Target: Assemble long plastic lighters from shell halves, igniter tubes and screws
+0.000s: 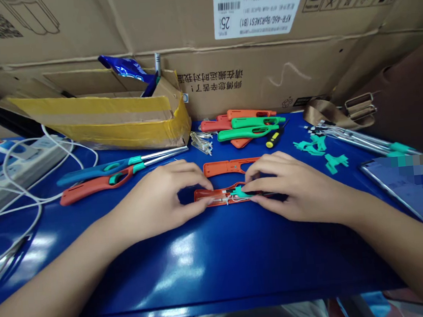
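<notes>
An orange-red lighter half-shell [203, 195] lies on the blue table, its inside facing up. Thin white wires, a clear part and a teal trigger [239, 192] sit in it. My left hand [159, 200] is closed at the shell's left end, thumb and forefinger on it. The fingers of my right hand [291, 186] are bent round its right side, gripping it beside the trigger and partly hiding that end. Just behind lies an orange matching half-shell [220, 168], its right end covered by my right hand.
Two whole long-nosed lighters [88, 189] lie left, near a power strip [23, 162] and white cables. Behind are an open yellow-taped carton [112, 123], green and orange shells [248, 132], and a screwdriver [274, 137]. Teal triggers [336, 163], metal tubes [365, 140] and a phone [402, 186] lie right.
</notes>
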`<act>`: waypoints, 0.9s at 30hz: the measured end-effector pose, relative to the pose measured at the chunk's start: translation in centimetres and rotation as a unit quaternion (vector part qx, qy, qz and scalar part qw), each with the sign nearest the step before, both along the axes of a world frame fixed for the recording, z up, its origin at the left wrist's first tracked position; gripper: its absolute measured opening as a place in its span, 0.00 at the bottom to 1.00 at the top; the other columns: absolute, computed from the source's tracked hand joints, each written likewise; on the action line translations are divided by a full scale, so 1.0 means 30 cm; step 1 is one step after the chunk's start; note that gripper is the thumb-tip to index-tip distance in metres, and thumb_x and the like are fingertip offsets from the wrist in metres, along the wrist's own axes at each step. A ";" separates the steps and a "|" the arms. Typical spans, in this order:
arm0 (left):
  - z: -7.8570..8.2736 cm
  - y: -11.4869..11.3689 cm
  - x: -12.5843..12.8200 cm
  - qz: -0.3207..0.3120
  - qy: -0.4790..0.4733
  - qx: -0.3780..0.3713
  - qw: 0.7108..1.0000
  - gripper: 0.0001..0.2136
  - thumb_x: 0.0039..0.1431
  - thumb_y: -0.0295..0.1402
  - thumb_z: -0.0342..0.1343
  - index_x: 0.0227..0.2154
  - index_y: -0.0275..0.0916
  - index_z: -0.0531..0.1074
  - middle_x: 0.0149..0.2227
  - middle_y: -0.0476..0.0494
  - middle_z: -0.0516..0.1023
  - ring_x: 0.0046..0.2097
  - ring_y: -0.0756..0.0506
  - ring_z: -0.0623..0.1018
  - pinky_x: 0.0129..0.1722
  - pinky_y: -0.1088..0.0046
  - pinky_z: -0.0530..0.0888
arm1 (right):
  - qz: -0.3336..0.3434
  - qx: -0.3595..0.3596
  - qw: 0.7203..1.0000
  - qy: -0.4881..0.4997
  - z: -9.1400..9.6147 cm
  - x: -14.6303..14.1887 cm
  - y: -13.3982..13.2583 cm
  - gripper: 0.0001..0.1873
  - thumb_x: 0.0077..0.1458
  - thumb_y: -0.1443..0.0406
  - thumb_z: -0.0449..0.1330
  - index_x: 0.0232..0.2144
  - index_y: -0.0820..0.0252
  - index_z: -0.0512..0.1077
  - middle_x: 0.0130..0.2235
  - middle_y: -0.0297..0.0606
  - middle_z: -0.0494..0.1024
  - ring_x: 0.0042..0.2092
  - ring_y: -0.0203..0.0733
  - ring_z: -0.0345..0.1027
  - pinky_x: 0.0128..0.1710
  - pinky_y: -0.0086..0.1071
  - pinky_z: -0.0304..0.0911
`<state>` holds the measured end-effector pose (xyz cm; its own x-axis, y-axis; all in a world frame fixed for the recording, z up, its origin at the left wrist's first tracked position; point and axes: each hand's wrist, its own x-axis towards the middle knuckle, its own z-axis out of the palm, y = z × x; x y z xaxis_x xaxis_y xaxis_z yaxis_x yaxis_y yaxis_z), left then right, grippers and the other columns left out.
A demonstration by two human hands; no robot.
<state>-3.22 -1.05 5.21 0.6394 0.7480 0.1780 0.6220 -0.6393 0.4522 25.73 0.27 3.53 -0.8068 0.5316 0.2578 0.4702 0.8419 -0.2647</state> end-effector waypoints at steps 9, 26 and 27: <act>-0.075 -0.026 0.056 -0.081 0.019 0.040 0.996 0.12 0.71 0.32 0.53 0.53 0.43 0.75 0.55 0.42 0.76 0.54 0.43 0.76 0.55 0.64 0.73 | -0.006 -0.049 0.999 0.000 -0.011 -0.019 -0.001 0.05 0.66 0.68 0.58 0.38 0.57 0.75 0.39 0.36 0.79 0.44 0.41 0.72 0.49 0.38 0.58; -0.109 -0.027 0.059 -0.093 -0.021 0.041 0.995 0.15 0.71 0.28 0.52 0.55 0.44 0.75 0.56 0.41 0.75 0.54 0.44 0.77 0.54 0.65 0.76 | -0.036 -0.069 0.996 -0.040 0.014 -0.010 -0.016 0.07 0.67 0.67 0.57 0.37 0.56 0.74 0.40 0.34 0.79 0.44 0.41 0.71 0.49 0.38 0.56; -0.109 -0.027 0.060 -0.093 -0.022 0.039 0.995 0.14 0.71 0.28 0.52 0.55 0.43 0.75 0.56 0.41 0.75 0.54 0.44 0.77 0.55 0.66 0.75 | -0.038 -0.070 0.996 -0.040 0.014 -0.011 -0.017 0.07 0.67 0.66 0.56 0.36 0.56 0.74 0.39 0.33 0.79 0.43 0.40 0.71 0.49 0.38 0.56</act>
